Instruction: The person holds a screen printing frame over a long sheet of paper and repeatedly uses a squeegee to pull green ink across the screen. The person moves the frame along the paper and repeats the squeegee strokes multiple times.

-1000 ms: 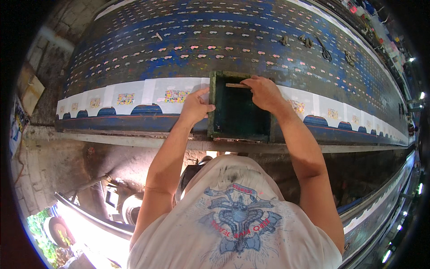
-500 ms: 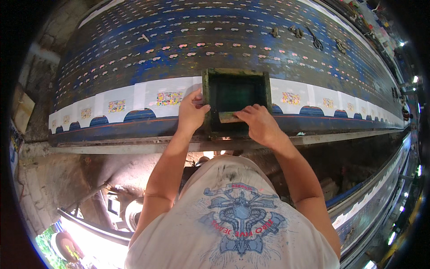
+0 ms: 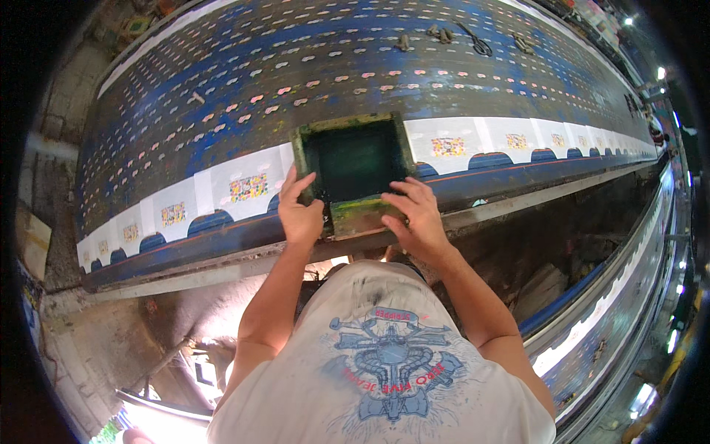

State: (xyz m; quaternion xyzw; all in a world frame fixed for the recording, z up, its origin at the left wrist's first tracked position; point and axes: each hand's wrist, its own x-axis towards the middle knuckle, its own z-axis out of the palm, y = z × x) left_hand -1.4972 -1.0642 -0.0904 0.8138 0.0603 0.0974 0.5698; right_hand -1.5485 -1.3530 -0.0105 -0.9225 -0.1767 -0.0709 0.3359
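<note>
A green-stained screen frame [image 3: 401, 140] with a dark green mesh sits on the near strip of white panels [image 3: 444, 129], which carry small multicoloured prints. My left hand [image 3: 299, 211] grips the frame's left side, fingers along the outside and thumb near the lower corner. My right hand [image 3: 418, 214] is at the near right corner, fingers spread and bent, fingertips at or touching the frame; I cannot tell whether they press on it. A yellow-green bar [image 3: 359, 206] lies across the near part of the frame beside them.
The long blue-grey table [image 3: 222, 81] holds rows of small pale printed pieces. Scissors [image 3: 481, 46] and several small lumpy objects [image 3: 440, 33] lie toward the back right. A metal rail [image 3: 510, 207] runs along the near edge. Another long table [image 3: 592, 325] stands at lower right.
The frame sits further left and lower in the picture, as the view has shifted. My right hand has moved down from the bar it held inside the frame and has spread its fingers.
</note>
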